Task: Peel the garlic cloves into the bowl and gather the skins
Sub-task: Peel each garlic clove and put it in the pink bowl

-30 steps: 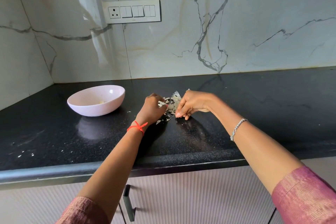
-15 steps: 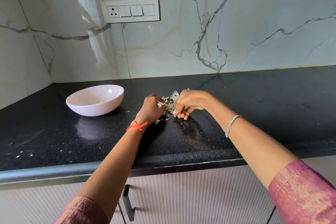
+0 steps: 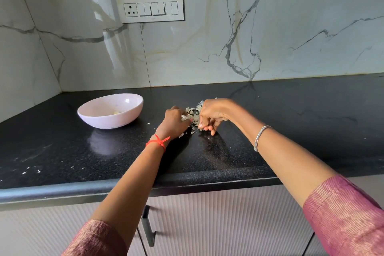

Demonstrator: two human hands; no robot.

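Two hands at one heap.

Item: skins (image 3: pixel 193 114). A loose pale pile on the black worktop (image 3: pixel 291 122), to the right of the bowl (image 3: pixel 108 123) and apart from it. A few strays lie at the pile's near edge.

Item: bowl. Pink and upright, with one pale clove (image 3: pixel 116 112) showing inside.

Left hand (image 3: pixel 175 122): fingers curled into the pile's left side, with skins poking out past the knuckles.

Right hand (image 3: pixel 212 113): fingers bent down, tips bunched at the pile's near right edge. They seem to pinch a scrap, though it is too small to be sure.

Handling, as judged: the skins are papery, near weightless and brittle. They would scatter on a breath or cling to damp fingers, and they slide easily on the slick worktop. Best swept inward from both flanks with cupped fingers, then lifted as a bunch from beneath, not picked singly.

No unpeeled clove shows, though the hands may hide one.
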